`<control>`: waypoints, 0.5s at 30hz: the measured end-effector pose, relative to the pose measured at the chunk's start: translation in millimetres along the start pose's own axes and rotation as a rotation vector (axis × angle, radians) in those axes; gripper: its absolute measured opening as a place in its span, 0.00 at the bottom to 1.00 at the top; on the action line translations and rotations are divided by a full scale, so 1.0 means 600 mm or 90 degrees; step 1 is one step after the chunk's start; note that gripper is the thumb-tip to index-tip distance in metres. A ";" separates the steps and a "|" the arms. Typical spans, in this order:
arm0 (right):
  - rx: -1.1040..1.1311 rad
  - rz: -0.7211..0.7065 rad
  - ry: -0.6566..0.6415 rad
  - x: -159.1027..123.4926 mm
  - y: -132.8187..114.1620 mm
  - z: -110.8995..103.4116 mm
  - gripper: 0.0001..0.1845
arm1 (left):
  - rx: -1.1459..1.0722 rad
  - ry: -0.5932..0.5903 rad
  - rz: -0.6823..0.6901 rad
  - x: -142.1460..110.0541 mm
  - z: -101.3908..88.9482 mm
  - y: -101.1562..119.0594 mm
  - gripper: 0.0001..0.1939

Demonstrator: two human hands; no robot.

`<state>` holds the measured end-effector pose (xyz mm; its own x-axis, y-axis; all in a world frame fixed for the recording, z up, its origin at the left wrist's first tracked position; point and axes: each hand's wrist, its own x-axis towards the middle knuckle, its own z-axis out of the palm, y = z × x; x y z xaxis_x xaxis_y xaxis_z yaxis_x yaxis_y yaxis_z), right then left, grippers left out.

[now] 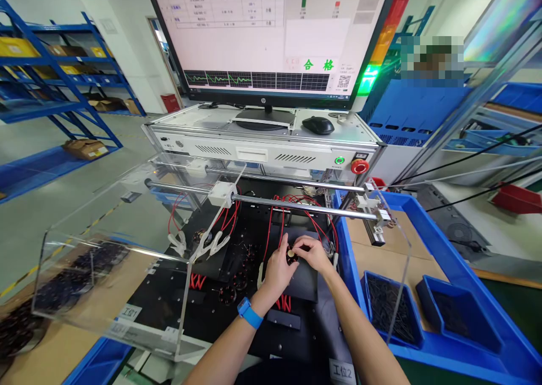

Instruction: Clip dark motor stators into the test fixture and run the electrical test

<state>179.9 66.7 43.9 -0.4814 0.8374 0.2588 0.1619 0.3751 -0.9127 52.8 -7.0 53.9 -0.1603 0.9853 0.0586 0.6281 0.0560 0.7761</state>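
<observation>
Carefully, my left hand [276,273] pinches the coil [291,256] at eight o'clock, my right hand [315,254] at two; both should press lightly, so it does not tilt.

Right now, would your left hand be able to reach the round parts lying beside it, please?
Probably yes: the round parts lie near the left hand, with only a white clip partly between, though that hand seems occupied.

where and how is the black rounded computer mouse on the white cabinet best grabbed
Likely the long sides of the mouse, coming from the front and above: it lies flat, domed back up, with the large black-framed monitor behind it.
</observation>
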 end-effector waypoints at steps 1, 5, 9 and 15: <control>-0.033 0.003 0.028 -0.003 -0.002 0.008 0.07 | -0.003 0.003 0.002 -0.002 -0.001 0.000 0.42; -0.125 0.033 0.162 -0.016 -0.006 0.039 0.06 | -0.096 -0.003 0.005 0.000 -0.005 -0.015 0.33; -0.123 0.028 0.202 -0.026 -0.004 0.045 0.08 | -0.290 -0.004 0.005 0.022 -0.002 -0.032 0.20; -0.190 0.019 0.148 -0.068 0.013 0.020 0.17 | -0.294 0.023 -0.002 0.004 -0.002 -0.011 0.14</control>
<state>190.6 30.7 22.4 -0.2701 0.9048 0.3292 0.4339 0.4196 -0.7973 47.3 -5.0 50.0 -0.1937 0.9784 0.0715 0.2234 -0.0270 0.9744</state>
